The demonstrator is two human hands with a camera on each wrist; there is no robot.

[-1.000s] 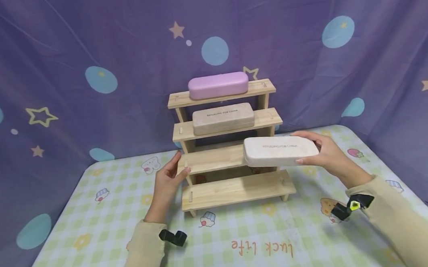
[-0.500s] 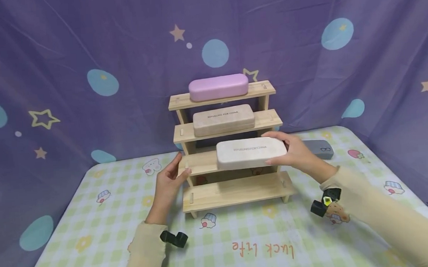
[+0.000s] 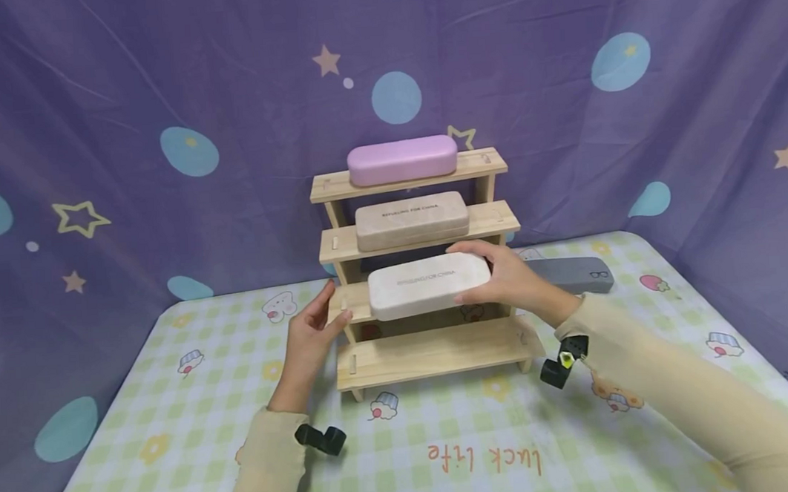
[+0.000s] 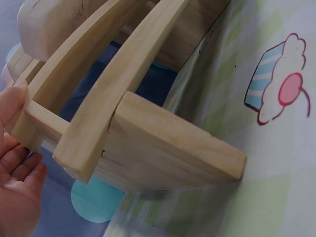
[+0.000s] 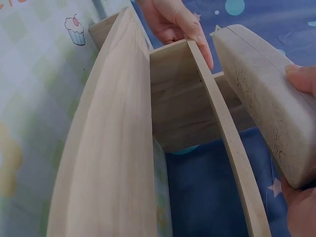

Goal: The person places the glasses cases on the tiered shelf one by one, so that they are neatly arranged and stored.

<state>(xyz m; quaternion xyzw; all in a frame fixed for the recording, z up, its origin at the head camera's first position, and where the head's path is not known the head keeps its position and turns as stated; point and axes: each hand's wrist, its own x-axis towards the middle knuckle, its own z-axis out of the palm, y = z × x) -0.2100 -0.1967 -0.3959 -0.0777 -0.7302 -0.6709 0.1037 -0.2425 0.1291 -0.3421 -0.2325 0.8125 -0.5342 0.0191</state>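
My right hand grips the right end of a white glasses case with faint lettering on its lid. The case is held over the second step from the bottom of a wooden tiered shelf; the right wrist view shows the case apart from the board's edge. With thumb and fingers, my left hand holds the left end of that same step, as the left wrist view also shows at the board's end. A beige glasses case lies one step higher, and a pink case tops the shelf.
A grey glasses case with a glasses drawing lies on the table behind the right wrist, partly hidden. The checked tablecloth covers the table. A purple patterned curtain hangs close behind and at both sides.
My right hand has carried the white glasses case leftward in front of the shelf, from beyond its right side. The grey case has come into view. My left hand stays on the step's end.
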